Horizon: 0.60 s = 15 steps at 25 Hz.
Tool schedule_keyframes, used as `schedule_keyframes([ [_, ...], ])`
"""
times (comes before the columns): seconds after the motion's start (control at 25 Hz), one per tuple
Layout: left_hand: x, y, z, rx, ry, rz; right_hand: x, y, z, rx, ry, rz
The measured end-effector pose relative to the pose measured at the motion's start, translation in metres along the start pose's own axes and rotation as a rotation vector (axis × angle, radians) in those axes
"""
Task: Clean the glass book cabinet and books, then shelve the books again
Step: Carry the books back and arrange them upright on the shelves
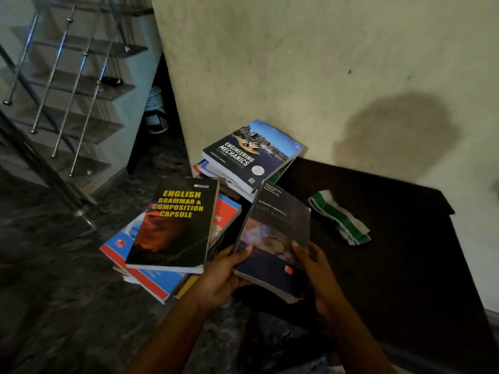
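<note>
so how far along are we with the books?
Done: books sit in floor piles, one topped by the English Grammar book, one by the Engineering Mechanics book. In hand: left hand and right hand grip the Cost Accounting book; the green-and-white cloth lies apart on the dark mat. Left: shelving; no cabinet in view, and which books are wiped can't be told.

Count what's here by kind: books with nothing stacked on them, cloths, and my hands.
Books with nothing on top: 3 (Engineering Mechanics book, English Grammar book, dark book held in both hands)
Cloths: 1 (green-and-white cloth)
Hands: 2 (left hand, right hand)
Total: 6
The lower books in the piles are too hidden to count.
</note>
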<state>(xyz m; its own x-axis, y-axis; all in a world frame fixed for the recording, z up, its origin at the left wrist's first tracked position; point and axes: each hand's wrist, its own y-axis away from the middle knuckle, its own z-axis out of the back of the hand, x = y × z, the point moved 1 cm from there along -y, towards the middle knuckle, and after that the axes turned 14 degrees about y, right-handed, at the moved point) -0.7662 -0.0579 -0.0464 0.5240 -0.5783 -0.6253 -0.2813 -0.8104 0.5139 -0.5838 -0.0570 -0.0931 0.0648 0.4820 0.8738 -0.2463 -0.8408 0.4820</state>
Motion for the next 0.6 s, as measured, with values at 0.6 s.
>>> schedule_keyframes([
  [0.6, -0.125, 0.005, 0.09, -0.591, -1.283, -0.264, 0.005, 0.035, -0.08, 0.038, -0.169, 0.063],
])
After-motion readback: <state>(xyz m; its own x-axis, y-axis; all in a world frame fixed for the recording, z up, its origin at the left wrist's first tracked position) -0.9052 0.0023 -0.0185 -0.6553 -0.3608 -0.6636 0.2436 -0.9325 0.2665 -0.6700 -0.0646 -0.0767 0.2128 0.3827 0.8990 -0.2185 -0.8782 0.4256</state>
